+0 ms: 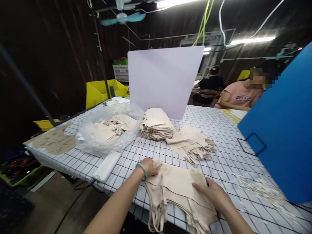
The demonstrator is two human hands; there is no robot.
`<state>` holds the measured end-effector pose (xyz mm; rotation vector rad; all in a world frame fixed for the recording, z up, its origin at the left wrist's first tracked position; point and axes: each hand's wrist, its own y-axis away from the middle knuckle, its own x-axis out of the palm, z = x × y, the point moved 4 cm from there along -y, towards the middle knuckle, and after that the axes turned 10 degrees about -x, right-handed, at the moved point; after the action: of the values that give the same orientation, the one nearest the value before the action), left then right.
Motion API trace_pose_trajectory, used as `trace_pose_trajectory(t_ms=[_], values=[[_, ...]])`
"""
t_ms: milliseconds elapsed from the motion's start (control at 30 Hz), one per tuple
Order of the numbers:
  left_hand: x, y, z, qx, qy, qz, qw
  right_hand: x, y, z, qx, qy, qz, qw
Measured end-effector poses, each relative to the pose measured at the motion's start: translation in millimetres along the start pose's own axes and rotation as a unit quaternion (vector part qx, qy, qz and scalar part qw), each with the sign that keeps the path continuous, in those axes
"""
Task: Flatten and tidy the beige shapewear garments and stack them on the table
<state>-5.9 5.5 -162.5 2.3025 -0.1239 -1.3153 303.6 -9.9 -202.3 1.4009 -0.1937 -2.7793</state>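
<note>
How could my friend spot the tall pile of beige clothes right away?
On the white table with black grid lines, find the big, pale lilac upright panel. In front of its lower edge sits the thick stack of beige garments. Unlike the beige heap in the clear plastic bag to its left and the loose beige pile to its right, it rises in many layers.

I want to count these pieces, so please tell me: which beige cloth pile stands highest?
The middle stack, before the pale board: the pile in the plastic bag, the fanned pile and the held cloth lie lower.
</note>
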Motion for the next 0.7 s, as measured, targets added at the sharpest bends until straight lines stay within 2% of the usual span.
trace_pose_trajectory(t_ms=[100, 200, 300, 433, 500, 567, 633, 700], values=[[12.1, 10, -6, 0.029, 0.078, -0.014, 0.996, 7, -6, -2, -0.009, -0.088, -0.009, 0.996], [20.5, 18, -4, 0.031, 0.189, -0.001, 0.981, 11, -3, 2, 0.018, -0.181, 0.051, 0.982], [23.5, 26, 2, 0.038, 0.301, 0.048, 0.952, 7, 15, 13, 0.057, -0.263, 0.099, 0.958], [11.8, 41, 5, 0.080, 0.401, 0.121, 0.904, -14, 42, 31, 0.052, -0.385, 0.072, 0.919], [-6.8, 47, 2, 0.099, 0.432, 0.141, 0.885, -31, 50, 39, 0.052, -0.430, 0.057, 0.899], [-37.8, 51, -4, 0.121, 0.453, 0.149, 0.871, -52, 50, 54, 0.045, -0.462, 0.049, 0.884], [-81.7, 53, -12, 0.153, 0.463, 0.149, 0.860, -76, 41, 80, 0.012, -0.490, 0.027, 0.871], [-136.7, 52, -20, 0.200, 0.460, 0.125, 0.856, -99, 23, 119, -0.053, -0.511, -0.007, 0.858]])
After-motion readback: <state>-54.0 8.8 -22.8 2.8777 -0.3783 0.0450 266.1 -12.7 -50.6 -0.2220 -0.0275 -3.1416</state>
